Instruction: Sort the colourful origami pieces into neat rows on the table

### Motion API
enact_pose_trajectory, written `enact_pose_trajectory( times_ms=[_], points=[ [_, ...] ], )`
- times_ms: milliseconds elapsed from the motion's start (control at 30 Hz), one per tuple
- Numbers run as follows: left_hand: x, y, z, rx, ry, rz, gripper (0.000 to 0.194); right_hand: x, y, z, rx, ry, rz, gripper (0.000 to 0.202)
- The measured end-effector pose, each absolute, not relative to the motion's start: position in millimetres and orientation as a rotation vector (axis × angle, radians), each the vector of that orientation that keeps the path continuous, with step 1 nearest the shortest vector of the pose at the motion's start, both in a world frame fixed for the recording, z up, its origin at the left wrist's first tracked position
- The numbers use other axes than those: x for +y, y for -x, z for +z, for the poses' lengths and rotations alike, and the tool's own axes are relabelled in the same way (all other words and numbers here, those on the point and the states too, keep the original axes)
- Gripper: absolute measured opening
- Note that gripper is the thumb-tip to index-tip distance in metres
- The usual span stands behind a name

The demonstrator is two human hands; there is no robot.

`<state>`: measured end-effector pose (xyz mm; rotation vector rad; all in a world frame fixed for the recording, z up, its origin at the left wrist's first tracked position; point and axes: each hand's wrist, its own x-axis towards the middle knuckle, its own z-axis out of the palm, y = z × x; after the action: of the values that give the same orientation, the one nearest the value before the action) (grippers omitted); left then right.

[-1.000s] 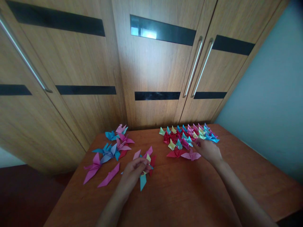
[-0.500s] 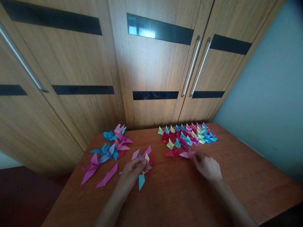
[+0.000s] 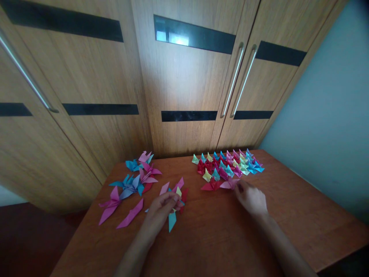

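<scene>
My right hand (image 3: 251, 197) pinches the right end of a light pink paper crane (image 3: 229, 183), which sits beside a red crane (image 3: 211, 185) at the front of several close rows of small folded cranes (image 3: 221, 165). My left hand (image 3: 165, 206) is closed over a small group of folded papers; its fingertips are pressed together, and what they hold is too small to make out. A teal paper point (image 3: 172, 221) sticks out below that hand, with pink, yellow and red pieces around its fingers.
Blue and pink cranes (image 3: 131, 186) lie loosely on the left of the brown table (image 3: 207, 238). A flat magenta folded piece (image 3: 131, 215) is nearer the front. Wooden cabinet doors (image 3: 184, 84) stand behind the table, and a pale wall (image 3: 325, 127) is at the right.
My right hand has moved slightly up towards the rows, and the light pink crane has shifted with it, closer to them. My left hand is nearly still.
</scene>
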<state>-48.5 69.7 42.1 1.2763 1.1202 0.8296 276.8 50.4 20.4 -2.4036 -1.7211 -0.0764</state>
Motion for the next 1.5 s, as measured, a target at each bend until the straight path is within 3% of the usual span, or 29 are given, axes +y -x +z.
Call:
enact_pose_trajectory(
  times_ms=[900,1133,1300,1500],
  points=[
    [71,49,37,1.133,-1.29,0.83,0.035,46,-271,21,-1.62,2.346,-0.169,0.025],
    [78,59,37,1.215,-1.397,1.039,0.028,55,-206,26,-1.952,1.953,0.174,0.029],
    [78,94,43,1.56,-1.599,1.179,0.027,63,-158,11,-2.083,1.903,0.33,0.026],
    [65,169,60,2.4,-1.79,1.098,0.032,60,-155,-8,-2.069,1.779,0.274,0.022]
  ],
)
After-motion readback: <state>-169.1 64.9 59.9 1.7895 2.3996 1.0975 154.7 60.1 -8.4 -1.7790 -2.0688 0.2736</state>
